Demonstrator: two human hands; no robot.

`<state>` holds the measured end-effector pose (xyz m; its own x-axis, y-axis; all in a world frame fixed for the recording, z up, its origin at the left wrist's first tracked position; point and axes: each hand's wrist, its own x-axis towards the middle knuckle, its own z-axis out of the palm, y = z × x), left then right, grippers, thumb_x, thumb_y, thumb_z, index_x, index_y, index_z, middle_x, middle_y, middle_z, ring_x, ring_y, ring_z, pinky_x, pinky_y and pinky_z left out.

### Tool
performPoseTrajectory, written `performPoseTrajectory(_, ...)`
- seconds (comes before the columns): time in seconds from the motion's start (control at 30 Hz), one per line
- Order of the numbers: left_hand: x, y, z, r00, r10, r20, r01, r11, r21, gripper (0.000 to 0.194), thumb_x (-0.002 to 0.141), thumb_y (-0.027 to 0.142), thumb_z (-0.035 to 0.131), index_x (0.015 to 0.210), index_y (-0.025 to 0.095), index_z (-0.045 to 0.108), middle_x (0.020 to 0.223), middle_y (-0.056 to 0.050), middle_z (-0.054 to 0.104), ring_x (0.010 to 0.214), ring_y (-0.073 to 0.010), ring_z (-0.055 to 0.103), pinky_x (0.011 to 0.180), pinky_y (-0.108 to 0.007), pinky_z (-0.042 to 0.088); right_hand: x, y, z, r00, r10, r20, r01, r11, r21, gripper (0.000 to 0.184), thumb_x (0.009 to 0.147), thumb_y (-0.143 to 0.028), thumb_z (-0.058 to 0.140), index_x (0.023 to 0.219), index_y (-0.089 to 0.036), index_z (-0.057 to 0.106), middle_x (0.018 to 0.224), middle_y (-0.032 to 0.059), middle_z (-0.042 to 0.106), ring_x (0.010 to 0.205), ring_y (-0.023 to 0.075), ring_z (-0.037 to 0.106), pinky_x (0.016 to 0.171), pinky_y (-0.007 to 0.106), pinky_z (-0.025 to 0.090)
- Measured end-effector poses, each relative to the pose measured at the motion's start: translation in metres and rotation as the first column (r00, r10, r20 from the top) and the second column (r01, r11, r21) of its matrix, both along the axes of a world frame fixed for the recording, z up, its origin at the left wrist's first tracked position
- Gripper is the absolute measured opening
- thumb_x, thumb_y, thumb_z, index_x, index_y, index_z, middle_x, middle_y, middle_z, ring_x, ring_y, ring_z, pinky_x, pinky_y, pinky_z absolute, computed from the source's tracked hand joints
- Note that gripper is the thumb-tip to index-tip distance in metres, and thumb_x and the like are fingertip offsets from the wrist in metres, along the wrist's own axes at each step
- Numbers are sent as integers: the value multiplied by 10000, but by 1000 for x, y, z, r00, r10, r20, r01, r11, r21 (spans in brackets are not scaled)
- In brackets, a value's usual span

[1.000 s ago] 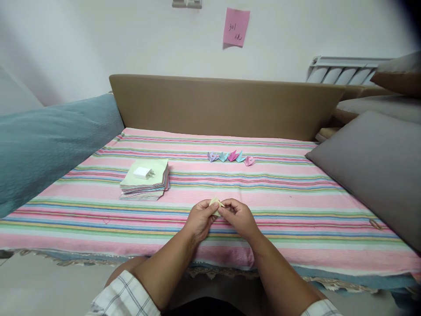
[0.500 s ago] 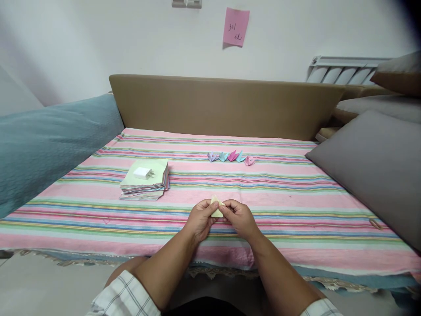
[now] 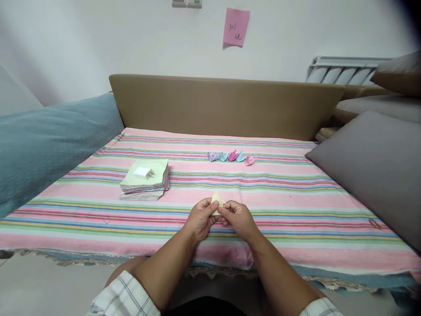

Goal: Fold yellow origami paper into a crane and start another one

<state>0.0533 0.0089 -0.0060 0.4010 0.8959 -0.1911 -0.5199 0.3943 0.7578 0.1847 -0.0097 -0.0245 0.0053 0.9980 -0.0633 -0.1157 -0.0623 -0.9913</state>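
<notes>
My left hand [image 3: 200, 218] and my right hand [image 3: 238, 217] meet just above the striped cloth [image 3: 283, 206], near its front edge. Both pinch a small pale yellow folded paper piece [image 3: 216, 202] between thumbs and fingertips; most of the paper is hidden by the fingers. To the left and farther back lies a stack of coloured paper sheets [image 3: 146, 181] with a white charger plug [image 3: 143, 172] on top. A row of several small folded paper figures [image 3: 231, 156], purple, blue and pink, stands farther back at the middle.
A tan headboard [image 3: 223, 105] runs behind the cloth. A teal blanket [image 3: 49, 140] rises on the left and a grey cushion [image 3: 378, 166] lies on the right. A pink note [image 3: 236, 27] hangs on the wall.
The fingers have shifted slightly on the yellow paper, and the right fingertips have closed in over it. The hands stay in the same place.
</notes>
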Motion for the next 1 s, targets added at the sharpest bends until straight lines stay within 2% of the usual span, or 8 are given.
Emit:
performPoseTrajectory(0.1,-1,-1,0,999,-43,-11,42,998,-36,396,514,285,844,748,133,563,642,-6,639,564,-122,616,567,-244,531,1,1,1,996,-59,-62,59,998,-7,356,607,-475,735,646,-170,554,496,-46,580,422,81,524,441,201,448)
performPoseTrajectory(0.27,-2,0,-4,999,-17,-34,14,995,-94,416,469,315,861,613,124,520,508,10,584,482,-83,575,501,-169,482,0,0,3,989,-73,-127,72,997,-12,345,598,-452,751,650,-166,564,486,-43,579,421,79,515,440,201,447)
performPoseTrajectory(0.4,-2,1,-5,998,10,-60,-14,998,-67,435,453,351,859,583,129,509,481,19,572,457,-71,553,486,-164,461,-1,0,3,987,-68,-144,67,998,-13,341,599,-442,758,663,-165,570,498,-43,570,429,79,506,440,203,441)
performPoseTrajectory(0.53,-5,2,-2,992,-11,-128,5,999,-48,435,459,374,851,594,130,517,479,28,565,445,-54,525,478,-155,434,4,1,4,979,17,-203,-12,1000,24,340,637,-471,732,709,-166,600,600,-22,588,526,92,541,507,213,467)
performPoseTrajectory(0.67,-8,4,-1,961,-37,-276,41,999,8,430,450,388,843,604,131,535,468,31,557,418,-48,488,443,-158,397,11,1,8,953,-24,-302,45,997,61,377,695,-541,657,757,-169,642,634,-3,572,578,102,528,509,208,451)
performPoseTrajectory(0.83,-11,6,-3,905,-73,-420,112,991,68,421,462,422,818,623,141,550,434,39,530,392,-59,459,395,-164,344,15,1,10,963,-3,-268,8,1000,19,328,649,-482,722,693,-171,628,560,-17,568,495,91,504,480,211,432)
performPoseTrajectory(1.0,-12,8,-2,898,-35,-439,94,989,113,428,473,424,812,659,141,550,462,47,529,401,-55,458,395,-158,340,15,0,10,976,20,-216,-11,999,45,314,671,-476,699,687,-174,614,561,-17,584,511,106,541,489,221,454)
